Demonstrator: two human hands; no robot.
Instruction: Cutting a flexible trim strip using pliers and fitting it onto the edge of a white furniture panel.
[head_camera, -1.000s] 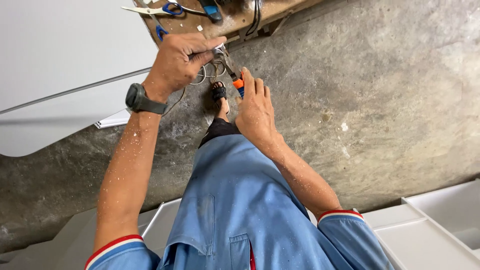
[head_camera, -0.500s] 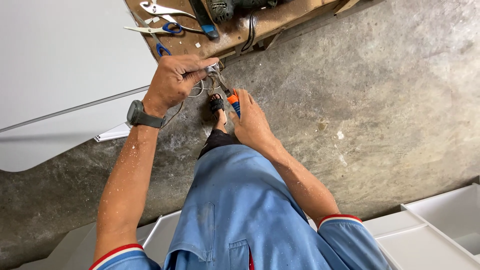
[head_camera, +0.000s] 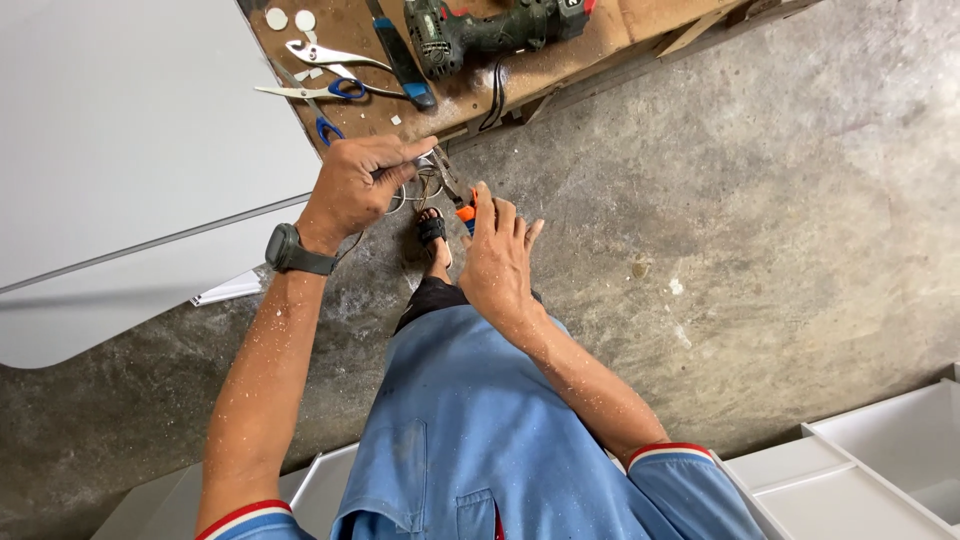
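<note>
Overhead, left hand (head_camera: 362, 185) pinching wire (head_camera: 405, 195), right hand (head_camera: 497, 255) gripping orange-handled pliers (head_camera: 458, 198).

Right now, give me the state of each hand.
Left hand: closed, pinching thin wire.
Right hand: closed on orange-handled pliers, fingers raised.

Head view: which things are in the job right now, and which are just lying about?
In hand:
left hand pinching thin wire
right hand on orange-handled pliers

Lying about:
green drill
blue-handled scissors
silver pliers
white panel
</note>
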